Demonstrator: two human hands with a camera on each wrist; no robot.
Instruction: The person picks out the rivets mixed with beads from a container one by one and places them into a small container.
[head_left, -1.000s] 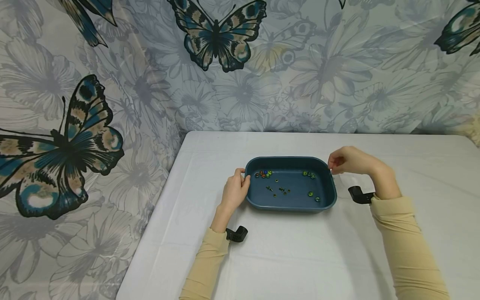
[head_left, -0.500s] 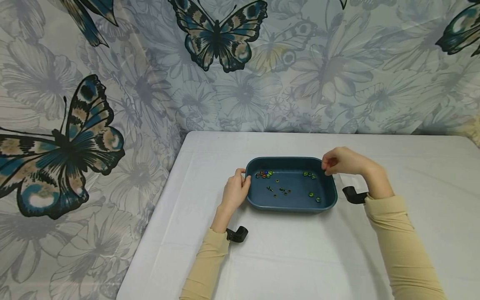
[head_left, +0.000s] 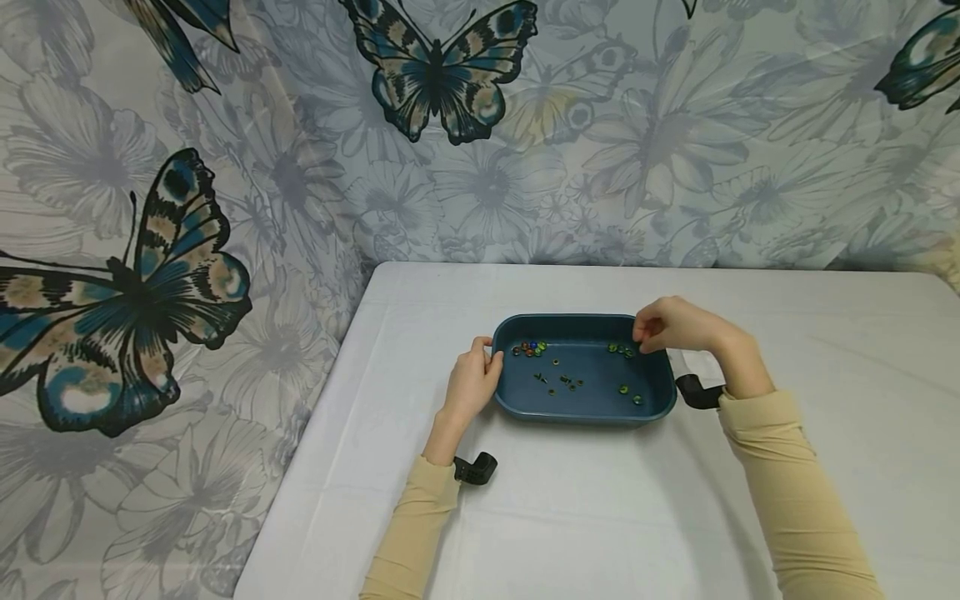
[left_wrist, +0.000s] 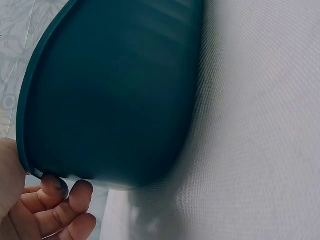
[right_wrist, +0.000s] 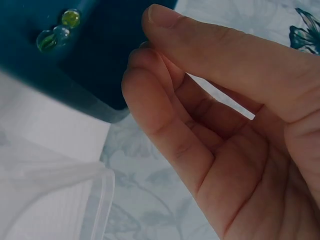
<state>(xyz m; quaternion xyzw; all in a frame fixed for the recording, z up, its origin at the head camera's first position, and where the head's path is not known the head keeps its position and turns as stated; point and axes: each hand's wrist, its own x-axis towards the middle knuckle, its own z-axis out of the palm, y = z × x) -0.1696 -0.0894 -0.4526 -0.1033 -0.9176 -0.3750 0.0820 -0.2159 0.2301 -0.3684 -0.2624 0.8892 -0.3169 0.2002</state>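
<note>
A floral backdrop [head_left: 660, 167] with dark-edged butterflies [head_left: 437, 71] filled the upper half and left side of the head view. Below it the white tabletop [head_left: 585, 517] spread across the lower part of the frame. Two tan sleeves rose from the bottom edge, the right one [head_left: 798, 492] at lower right and the left one [head_left: 411, 529] nearer the middle.

The dark blue tray [head_left: 592, 408] sat on the tabletop, just right of the frame's centre. The head view gave its inside floor; the left wrist view gave the plain outer wall, filling the top middle of that frame. A clear plastic container [right_wrist: 60, 190], hard to make out from the head, stood plainly at lower left of the right wrist view, near the tray.

The left hand [head_left: 471, 379] gripped the tray's left rim; the left wrist view alone revealed its fingertips [left_wrist: 81, 196], bent under that edge at lower left. The right hand [head_left: 678, 323] hung over the tray's upper right corner, thumb and fingertips drawn together; whether they pinched anything could not be told, even from the right wrist view. Each wrist wore a black camera, the left one [head_left: 476, 468] below the tray and the right one [head_left: 697, 392] beside it.

Multicoloured marbles [head_left: 528, 349] clustered at the tray's upper left, and greenish marbles [head_left: 621, 350] at its upper and lower right. The right wrist view brought out three glassy ones close together at its upper left. Tiny brassy pieces [head_left: 566, 380], too small to identify, lay scattered over the tray's middle.
</note>
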